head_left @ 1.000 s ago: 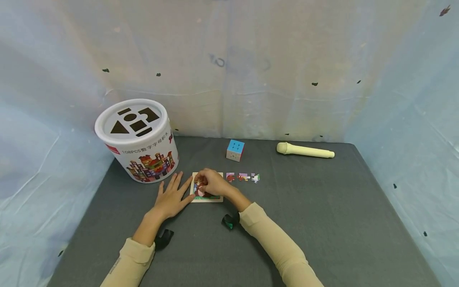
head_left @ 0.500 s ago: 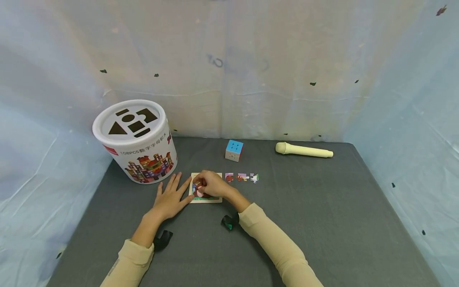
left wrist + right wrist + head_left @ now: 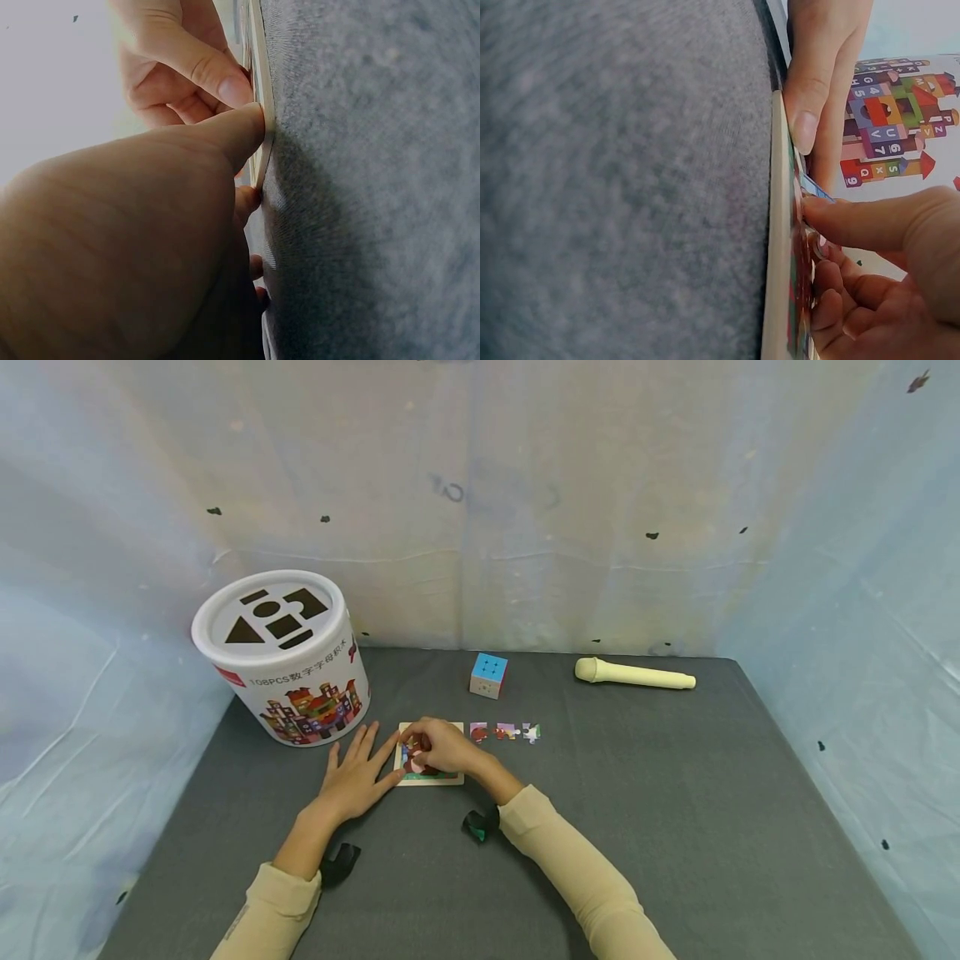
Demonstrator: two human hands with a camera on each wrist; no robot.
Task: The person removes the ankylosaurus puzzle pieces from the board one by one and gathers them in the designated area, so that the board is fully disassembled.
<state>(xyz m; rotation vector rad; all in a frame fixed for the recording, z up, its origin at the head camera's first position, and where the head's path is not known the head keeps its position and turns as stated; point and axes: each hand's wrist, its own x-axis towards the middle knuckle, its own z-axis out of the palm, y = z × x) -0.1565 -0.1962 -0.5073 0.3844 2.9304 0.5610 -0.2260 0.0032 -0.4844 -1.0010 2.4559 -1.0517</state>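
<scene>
A small jigsaw puzzle in a pale wooden tray (image 3: 435,781) lies flat on the grey cloth between my hands. My left hand (image 3: 356,782) rests with its fingers spread at the tray's left side, the thumb pressing its near corner. Over the picture, my right hand (image 3: 447,748) pinches a puzzle piece (image 3: 817,188) between thumb and fingers; in the right wrist view the piece stands tilted, one blue edge showing. Most of it is hidden by the fingers. Three loose puzzle pieces (image 3: 506,732) lie in a row just right of the tray.
A large white block bucket (image 3: 288,660) with cut-out shapes in its lid stands behind my left hand. Farther back are a puzzle cube (image 3: 488,675) with a blue top and a pale yellow microphone-shaped stick (image 3: 636,674). Hanging sheets enclose the table's back and sides.
</scene>
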